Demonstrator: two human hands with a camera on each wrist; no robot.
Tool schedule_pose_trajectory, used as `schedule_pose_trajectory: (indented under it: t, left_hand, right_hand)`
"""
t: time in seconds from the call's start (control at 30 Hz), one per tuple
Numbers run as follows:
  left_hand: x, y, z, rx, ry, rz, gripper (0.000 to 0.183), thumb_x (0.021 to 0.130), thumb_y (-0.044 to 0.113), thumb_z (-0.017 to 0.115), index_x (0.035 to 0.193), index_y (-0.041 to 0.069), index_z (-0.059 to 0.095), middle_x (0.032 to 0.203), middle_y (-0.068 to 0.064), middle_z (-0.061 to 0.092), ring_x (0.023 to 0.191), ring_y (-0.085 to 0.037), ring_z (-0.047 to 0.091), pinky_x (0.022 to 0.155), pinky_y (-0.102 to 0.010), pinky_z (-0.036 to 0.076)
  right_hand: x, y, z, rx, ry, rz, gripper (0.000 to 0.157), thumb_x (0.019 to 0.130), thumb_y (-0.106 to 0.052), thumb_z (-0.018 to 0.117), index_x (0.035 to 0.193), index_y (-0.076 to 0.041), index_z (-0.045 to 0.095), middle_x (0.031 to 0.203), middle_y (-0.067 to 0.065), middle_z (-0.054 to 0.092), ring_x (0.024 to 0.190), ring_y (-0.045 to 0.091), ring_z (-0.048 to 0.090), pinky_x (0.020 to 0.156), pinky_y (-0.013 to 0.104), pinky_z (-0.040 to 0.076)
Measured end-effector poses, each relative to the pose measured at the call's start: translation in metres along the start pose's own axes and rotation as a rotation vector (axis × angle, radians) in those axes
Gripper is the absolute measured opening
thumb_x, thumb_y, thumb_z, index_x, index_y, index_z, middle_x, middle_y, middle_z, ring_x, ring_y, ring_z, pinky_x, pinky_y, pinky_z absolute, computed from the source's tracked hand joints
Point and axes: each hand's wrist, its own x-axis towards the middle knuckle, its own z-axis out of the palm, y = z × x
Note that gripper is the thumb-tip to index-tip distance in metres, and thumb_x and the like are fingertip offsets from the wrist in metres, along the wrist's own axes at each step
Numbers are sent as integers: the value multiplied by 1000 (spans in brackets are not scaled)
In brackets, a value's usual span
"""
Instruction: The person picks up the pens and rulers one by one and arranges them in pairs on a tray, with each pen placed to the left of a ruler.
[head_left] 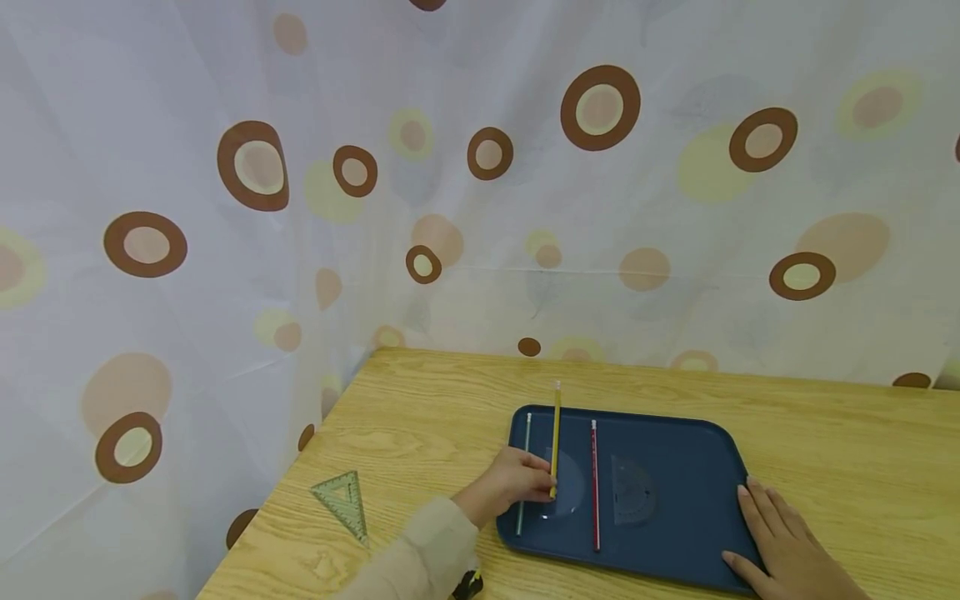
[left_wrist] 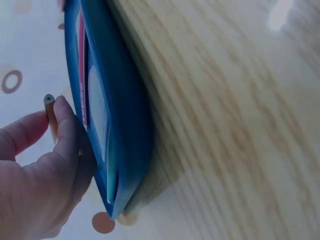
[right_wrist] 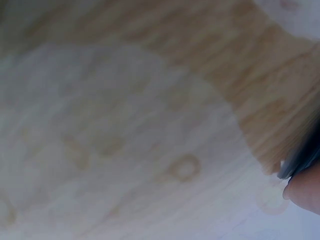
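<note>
My left hand (head_left: 516, 477) pinches a yellow pencil (head_left: 556, 437) near its lower end, between thumb and fingers, over the left part of a dark blue tray (head_left: 693, 492). In the left wrist view the near end of the pencil (left_wrist: 51, 114) sticks out past the fingertips. Beneath and left of that hand lies a green pencil (head_left: 527, 435), partly covered by it. A clear protractor (head_left: 572, 485) is beside the fingers. Further right are a red pencil (head_left: 596, 492) and a second clear protractor (head_left: 632, 490). My right hand (head_left: 787, 542) rests its straight fingers on the tray's right rim.
On the wooden table (head_left: 420, 408), left of the tray, lies a greenish triangular set square (head_left: 352, 510). A small black and yellow thing (head_left: 468, 585) shows by the left sleeve. A white curtain with ring patterns (head_left: 487, 83) hangs behind and to the left.
</note>
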Motion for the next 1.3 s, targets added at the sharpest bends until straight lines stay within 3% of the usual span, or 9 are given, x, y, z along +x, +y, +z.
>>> schedule_pose_trajectory:
  t: [0.4, 1.1, 1.2, 1.3]
  left_hand:
    - [-5, 4, 16, 1, -40, -6, 23, 84, -6, 60, 106, -13, 60, 91, -18, 64, 84, -31, 68, 71, -33, 57]
    - [-5, 9, 49, -24, -96, -90, 17, 82, -9, 62, 98, -8, 64, 85, -15, 65, 84, -30, 69, 71, -33, 58]
    - [-5, 10, 55, -18, -100, -102, 15, 82, -8, 62, 97, -6, 64, 84, -14, 65, 83, -30, 69, 70, -32, 58]
    - [-4, 12, 61, -13, -106, -109, 14, 82, -8, 62, 96, -5, 65, 83, -13, 65, 83, -29, 69, 70, -32, 58]
  right_hand:
    - [0, -1, -1, -12, -2, 1, 89, 91, -38, 55, 144, 11, 3, 145, 37, 18, 128, 8, -39, 94, 16, -34]
    - [-1, -3, -1, -17, 12, -5, 90, 90, -37, 56, 144, 12, 3, 143, 37, 23, 129, 9, -38, 94, 16, -34]
    - [0, -2, -2, 2, -6, 6, 90, 90, -38, 55, 144, 12, 3, 142, 38, 23, 131, 14, -37, 93, 16, -35]
    - [1, -1, -3, 40, -30, 19, 90, 91, -40, 55, 144, 12, 3, 143, 39, 20, 134, 27, -33, 95, 22, -36]
